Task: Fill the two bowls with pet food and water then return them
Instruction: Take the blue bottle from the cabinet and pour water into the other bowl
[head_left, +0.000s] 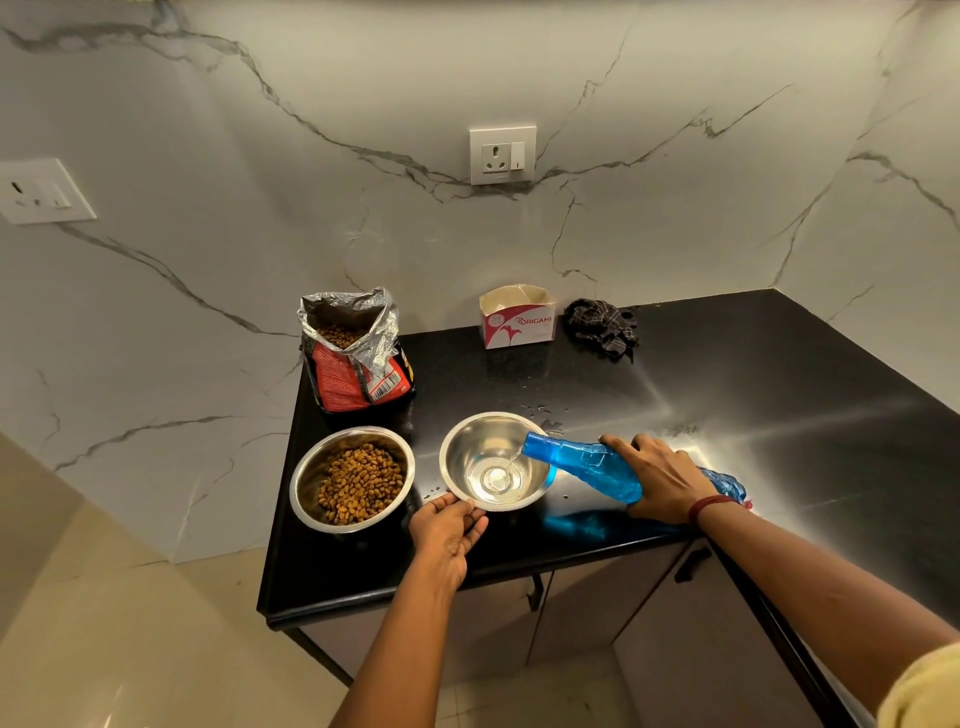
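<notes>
Two steel bowls stand near the front left of the black counter (727, 374). The left bowl (311, 483) holds brown pet food. The right bowl (462, 441) has a little water in its bottom. My left hand (447, 530) pinches the near rim of the right bowl. My right hand (665, 478) grips a blue plastic bottle (587, 462) tipped on its side, mouth over the bowl's right rim, and a thin stream of water runs into the bowl.
An open red pet food bag (358, 364) stands behind the left bowl. A pink and white carton (517, 317) and a dark checked cloth (602, 325) sit by the marble wall. Water drops (540, 408) lie behind the right bowl. Cabinet doors (571, 603) are below the counter.
</notes>
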